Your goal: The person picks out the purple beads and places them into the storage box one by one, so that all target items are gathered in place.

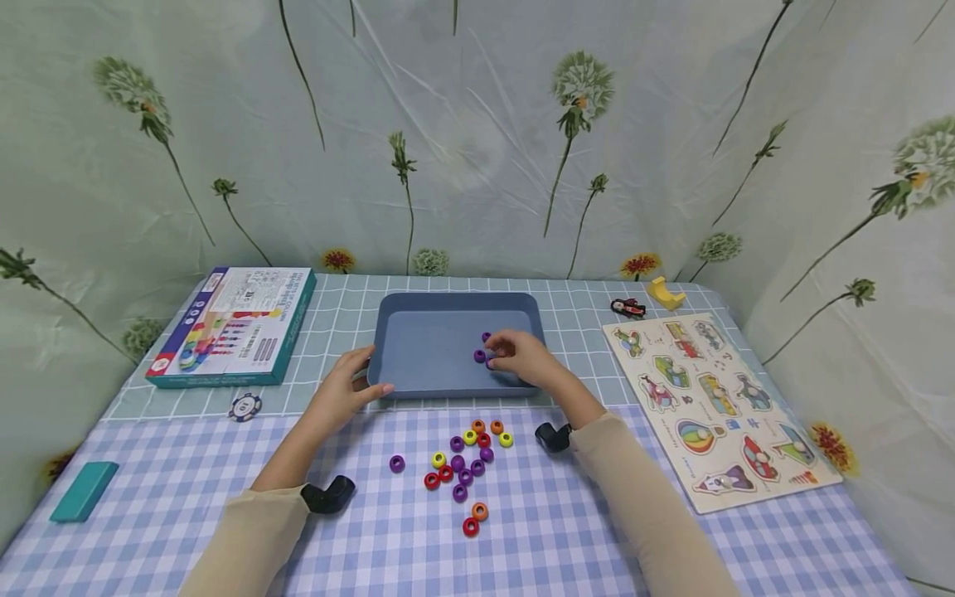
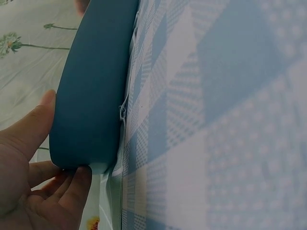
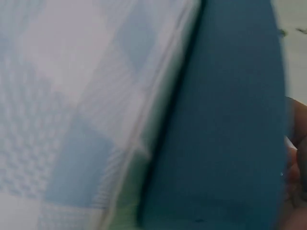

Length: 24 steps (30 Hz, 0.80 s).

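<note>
A blue-grey tray (image 1: 455, 390) lies at the back middle of the table. My left hand (image 1: 343, 390) holds its near left corner, thumb along the front rim and fingers at the side; the left wrist view shows this grip on the tray wall (image 2: 91, 86). Over the right part of the tray my right hand (image 1: 525, 356) has its fingers bent down. Purple beads (image 1: 479, 356) are in the tray near those fingertips. One of them overlaps the thumb tip, and I cannot tell whether it is pinched. The right wrist view shows only a dark part of the right hand (image 3: 300, 163) behind the tray wall.
Several purple, red, orange and yellow beads (image 1: 458, 464) lie scattered before the tray. At left are a boxed toy (image 1: 231, 323), a poker chip (image 1: 244, 406) and a teal block (image 1: 84, 492). A picture puzzle board (image 1: 716, 414), a small figure (image 1: 628, 308) and a yellow piece (image 1: 664, 293) lie right.
</note>
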Each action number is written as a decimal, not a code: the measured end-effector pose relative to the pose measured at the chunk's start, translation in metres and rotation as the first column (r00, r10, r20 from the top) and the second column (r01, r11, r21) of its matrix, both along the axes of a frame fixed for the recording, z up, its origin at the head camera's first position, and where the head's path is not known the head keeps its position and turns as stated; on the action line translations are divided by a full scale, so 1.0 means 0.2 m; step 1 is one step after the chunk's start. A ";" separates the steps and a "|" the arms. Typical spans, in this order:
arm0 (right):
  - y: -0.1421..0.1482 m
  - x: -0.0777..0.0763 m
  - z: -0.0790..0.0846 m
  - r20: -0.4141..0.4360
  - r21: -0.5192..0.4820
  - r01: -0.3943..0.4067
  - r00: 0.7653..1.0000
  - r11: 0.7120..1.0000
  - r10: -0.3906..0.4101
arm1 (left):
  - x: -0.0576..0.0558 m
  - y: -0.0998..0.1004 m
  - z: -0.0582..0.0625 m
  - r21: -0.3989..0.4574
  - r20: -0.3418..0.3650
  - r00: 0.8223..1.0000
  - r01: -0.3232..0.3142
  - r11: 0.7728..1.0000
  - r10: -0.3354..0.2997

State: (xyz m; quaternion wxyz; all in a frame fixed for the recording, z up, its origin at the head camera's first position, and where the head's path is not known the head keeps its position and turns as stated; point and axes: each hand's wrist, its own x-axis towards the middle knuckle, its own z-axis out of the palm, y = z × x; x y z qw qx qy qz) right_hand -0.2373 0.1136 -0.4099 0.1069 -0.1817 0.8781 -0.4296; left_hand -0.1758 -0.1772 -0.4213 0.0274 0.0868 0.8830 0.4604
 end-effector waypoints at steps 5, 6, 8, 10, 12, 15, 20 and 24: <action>0.02 0.12 0.13 -0.076 -0.127 -0.070 0.995 0.989 0.060 | 0.00 0.00 0.00 -0.003 0.007 1.000 -0.001 1.000 0.001; 0.02 0.16 0.16 -0.097 -0.153 -0.095 0.992 0.984 0.080 | 0.00 0.00 0.00 -0.003 0.007 1.000 -0.001 1.000 0.001; 0.02 0.24 0.23 -0.137 -0.190 -0.146 0.983 0.971 0.121 | 0.00 0.00 0.00 -0.003 0.006 1.000 -0.003 1.000 0.003; 0.02 0.33 0.29 -0.151 -0.201 -0.193 0.975 0.960 0.165 | 0.00 0.00 0.00 -0.004 0.007 1.000 -0.004 1.000 0.004; 0.02 0.40 0.30 -0.155 -0.183 -0.242 0.964 0.953 0.215 | 0.00 0.00 0.00 -0.004 0.009 1.000 -0.006 1.000 0.006; 0.03 0.48 0.27 -0.128 -0.163 -0.302 0.951 0.939 0.283 | 0.00 0.00 0.00 -0.003 0.010 1.000 0.000 1.000 0.000; 0.06 0.52 0.11 -0.075 -0.103 -0.382 0.924 0.918 0.376 | -0.01 0.00 -0.01 -0.005 0.002 1.000 0.002 1.000 -0.002; 0.07 0.51 0.00 -0.090 0.008 -0.426 0.901 0.905 0.425 | -0.01 -0.01 -0.01 -0.007 0.003 1.000 0.003 1.000 -0.003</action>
